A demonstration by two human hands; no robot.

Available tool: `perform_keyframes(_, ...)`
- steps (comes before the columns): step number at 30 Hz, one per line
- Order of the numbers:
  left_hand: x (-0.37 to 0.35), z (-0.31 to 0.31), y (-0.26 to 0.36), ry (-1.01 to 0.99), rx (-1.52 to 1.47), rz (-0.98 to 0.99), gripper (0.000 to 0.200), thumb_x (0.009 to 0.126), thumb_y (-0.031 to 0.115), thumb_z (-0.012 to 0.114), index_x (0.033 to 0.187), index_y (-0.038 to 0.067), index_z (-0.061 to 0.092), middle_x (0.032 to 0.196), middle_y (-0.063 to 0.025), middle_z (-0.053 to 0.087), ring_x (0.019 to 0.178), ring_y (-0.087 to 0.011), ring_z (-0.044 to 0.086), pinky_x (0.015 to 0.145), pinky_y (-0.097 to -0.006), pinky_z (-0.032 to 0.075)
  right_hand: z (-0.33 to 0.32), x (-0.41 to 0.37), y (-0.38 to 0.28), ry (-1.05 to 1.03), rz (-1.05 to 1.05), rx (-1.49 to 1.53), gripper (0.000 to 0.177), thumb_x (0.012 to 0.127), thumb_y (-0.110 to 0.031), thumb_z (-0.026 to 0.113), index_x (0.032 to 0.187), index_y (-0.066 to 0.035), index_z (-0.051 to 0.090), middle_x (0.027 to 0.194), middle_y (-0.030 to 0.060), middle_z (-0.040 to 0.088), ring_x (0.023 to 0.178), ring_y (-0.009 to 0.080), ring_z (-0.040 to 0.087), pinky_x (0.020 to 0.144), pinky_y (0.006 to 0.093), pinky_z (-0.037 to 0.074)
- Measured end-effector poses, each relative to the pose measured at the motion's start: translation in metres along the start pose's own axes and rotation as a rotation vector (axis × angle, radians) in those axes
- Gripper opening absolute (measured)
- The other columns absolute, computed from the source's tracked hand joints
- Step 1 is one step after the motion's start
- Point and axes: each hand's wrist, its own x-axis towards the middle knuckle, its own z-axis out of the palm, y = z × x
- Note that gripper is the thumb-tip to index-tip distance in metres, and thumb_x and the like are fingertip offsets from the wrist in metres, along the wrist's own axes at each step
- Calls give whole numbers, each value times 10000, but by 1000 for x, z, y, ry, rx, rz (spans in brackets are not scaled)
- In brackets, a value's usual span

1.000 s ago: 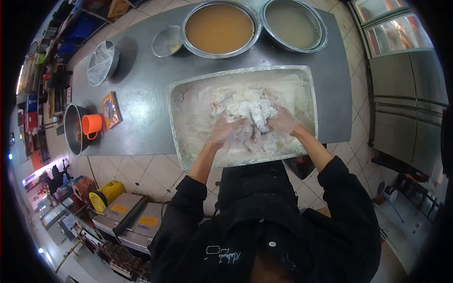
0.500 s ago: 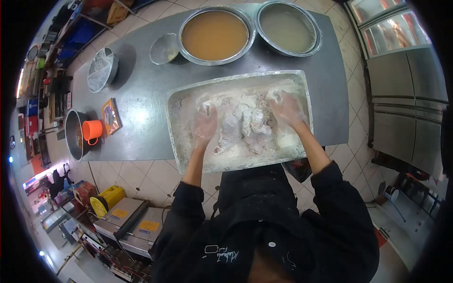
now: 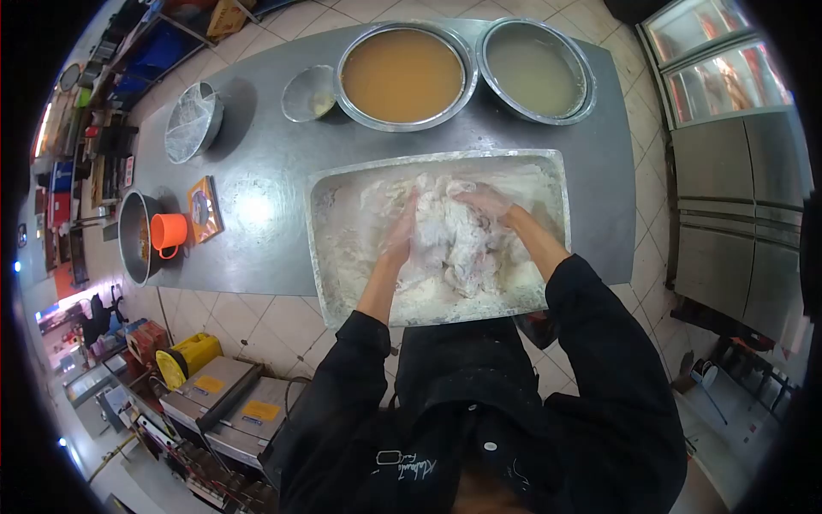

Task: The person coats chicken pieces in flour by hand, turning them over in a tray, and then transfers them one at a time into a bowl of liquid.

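A large pale rectangular tray holds white flour and a heap of flour-coated meat pieces, too thickly covered to tell the cut. My left hand presses against the heap's left side, its fingers curving around the far edge. From the right, my right hand closes over the upper part of the heap, fingertips buried in the white pieces. Both hands are dusted with flour, and the heap lies between them.
Beyond the tray stand a bowl of orange liquid and a bowl of cloudy liquid. A small clear bowl, a wrapped bowl, an orange mug, a packet and a metal bowl are to the left.
Both hands have moved inward from the tray's sides, closing on the floured pieces. The heap is gathered closer together and taller between them. The view has shifted slightly.
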Motion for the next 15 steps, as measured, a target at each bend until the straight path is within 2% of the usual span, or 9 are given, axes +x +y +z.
perform_keyframes(2,-14,4,13,-53,-127,2,936,802,680,469,1379,-40,310,1421,-212,329,1306,-284,336,1077,-352,238,-7,2,5,-84,-51,94,744,790,-451,649,1280,63,429,1240,247,512,1169,262,486,957,354,402)
perform_keyframes(5,-24,-10,13,-182,33,49,904,822,624,496,1378,-60,292,1430,-212,316,1312,-285,330,1073,-354,253,-13,22,49,-192,-131,148,710,781,-428,657,1279,29,442,1184,222,561,1098,261,543,913,347,433)
perform_keyframes(6,-28,-10,14,-19,357,131,830,842,569,507,1366,-49,323,1393,-198,371,1274,-287,382,1041,-358,309,-18,28,64,-124,-397,-201,567,801,-408,629,1142,35,537,1082,232,599,1008,285,584,870,366,456)
perform_keyframes(7,-36,-7,23,145,680,213,757,863,514,519,1354,-38,353,1357,-184,426,1237,-288,434,1009,-361,365,-17,22,57,-96,-527,-379,509,811,-398,614,1074,38,584,1032,237,618,963,297,604,848,375,467)
perform_keyframes(8,-44,-2,31,142,681,212,757,863,514,519,1354,-38,353,1357,-184,426,1237,-288,434,1009,-361,365,-17,17,50,-45,-656,-553,467,822,-387,600,1006,40,631,981,242,637,918,309,624,826,385,479)
perform_keyframes(10,-79,21,72,285,1000,170,730,848,513,535,1280,-66,434,1263,-266,491,1186,-343,481,991,-386,377,-2,-36,-32,221,-75,-734,568,782,-501,575,879,54,652,864,281,628,793,374,624,760,423,489)
perform_keyframes(11,-86,23,81,282,999,173,730,848,513,535,1280,-66,434,1263,-266,491,1186,-343,481,991,-386,377,4,-47,-43,225,-74,-735,568,782,-501,575,879,54,652,864,281,628,793,374,624,760,423,489)
perform_keyframes(13,-92,21,93,84,958,225,742,849,551,491,1252,-71,458,1183,-321,517,1146,-390,502,973,-411,385,9,-58,-55,174,-134,-865,678,754,-584,532,819,82,645,816,302,618,789,389,621,741,444,483)
perform_keyframes(15,-76,10,71,169,976,334,716,852,544,470,1225,-66,479,1123,-321,544,1106,-397,526,958,-423,398,4,-48,-35,186,-236,-795,677,767,-569,519,828,95,639,825,302,619,804,399,619,759,451,478)
